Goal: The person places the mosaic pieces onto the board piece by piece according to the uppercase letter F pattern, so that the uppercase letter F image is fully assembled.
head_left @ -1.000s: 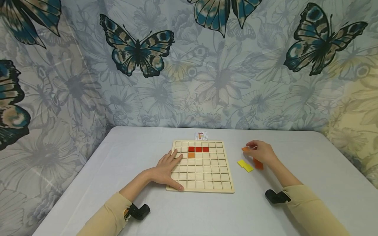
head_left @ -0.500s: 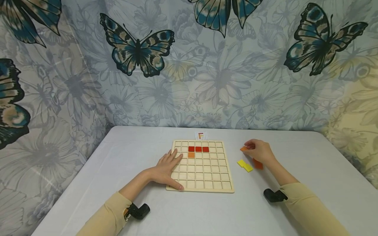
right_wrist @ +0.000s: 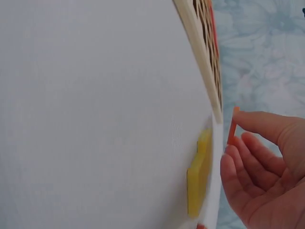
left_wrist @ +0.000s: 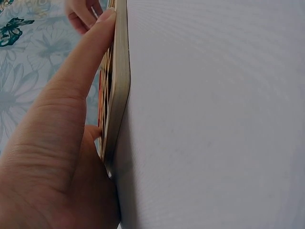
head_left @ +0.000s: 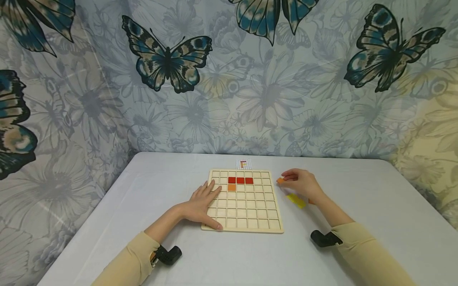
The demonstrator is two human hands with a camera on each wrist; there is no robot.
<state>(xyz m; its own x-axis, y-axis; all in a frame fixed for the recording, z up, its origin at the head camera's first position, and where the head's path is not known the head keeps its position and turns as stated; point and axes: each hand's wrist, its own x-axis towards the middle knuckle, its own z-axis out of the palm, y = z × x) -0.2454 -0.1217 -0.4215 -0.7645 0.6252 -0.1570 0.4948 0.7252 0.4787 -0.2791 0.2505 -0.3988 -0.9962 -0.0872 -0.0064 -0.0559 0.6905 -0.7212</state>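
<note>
So the right hand (head_left: 302,184) has one orange tile (head_left: 280,180) pinched between thumb and fingertips, with the other fingers loosely curled. The tile's lifted off the table, just beside the right edge of the wooden board (head_left: 247,214), up toward its far corner. From the right wrist cam you get it edge-on: thin, flat, straight-sided, plain bright orange.

The left hand (head_left: 198,204) is spread wide over the board's left side, fingers apart, thumb down on the near edge. It's not gripping any tile.

The board itself is pale wood with rounded corners and a raised grid of square cells. Toward its far edge sit three red tiles (head_left: 240,180) in a row, with one orange square (head_left: 231,187) right under the leftmost red.

Off to the board's right, there are yellow tiles (head_left: 296,200) with a stepped outline, and a sliver of orange (head_left: 310,201) shows by the right wrist, mostly hidden. Just past the board's far edge is a little gridded card (head_left: 244,164) with coloured squares, too small to read properly.
</note>
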